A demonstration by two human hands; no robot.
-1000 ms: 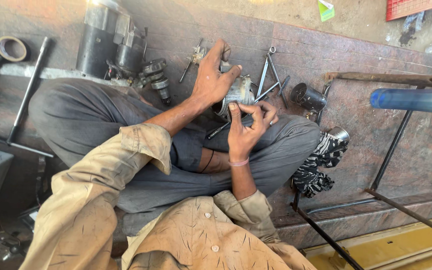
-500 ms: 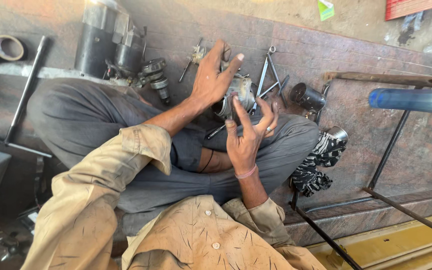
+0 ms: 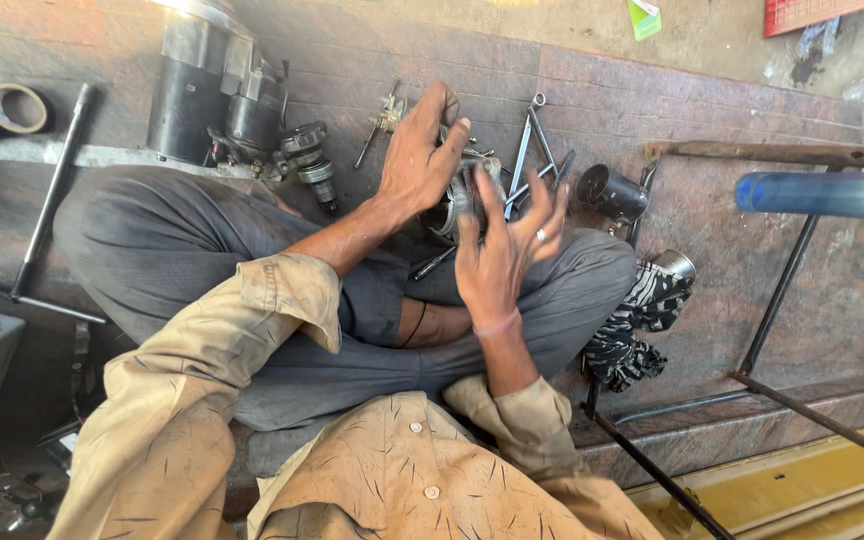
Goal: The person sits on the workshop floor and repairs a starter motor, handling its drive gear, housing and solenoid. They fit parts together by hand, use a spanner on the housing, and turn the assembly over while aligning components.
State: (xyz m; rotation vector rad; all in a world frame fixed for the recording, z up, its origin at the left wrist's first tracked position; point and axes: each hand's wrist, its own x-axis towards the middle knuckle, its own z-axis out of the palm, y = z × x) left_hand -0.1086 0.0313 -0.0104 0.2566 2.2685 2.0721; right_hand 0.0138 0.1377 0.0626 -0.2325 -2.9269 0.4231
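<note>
both my hands, left hand [image 3: 420, 160] and right hand [image 3: 500, 255], clasp the grimy round metal motor housing [image 3: 455, 198]; my right hand's fingers have spread wider since earlier.

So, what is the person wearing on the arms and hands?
Both arms wear a tan work shirt with dark smears and light buttons. The left sleeve is rolled up above the elbow with a folded cuff; the right sleeve ends short of the wrist. The right hand has a ring on one finger and a thin pinkish band at the wrist. The left hand is bare.
</note>
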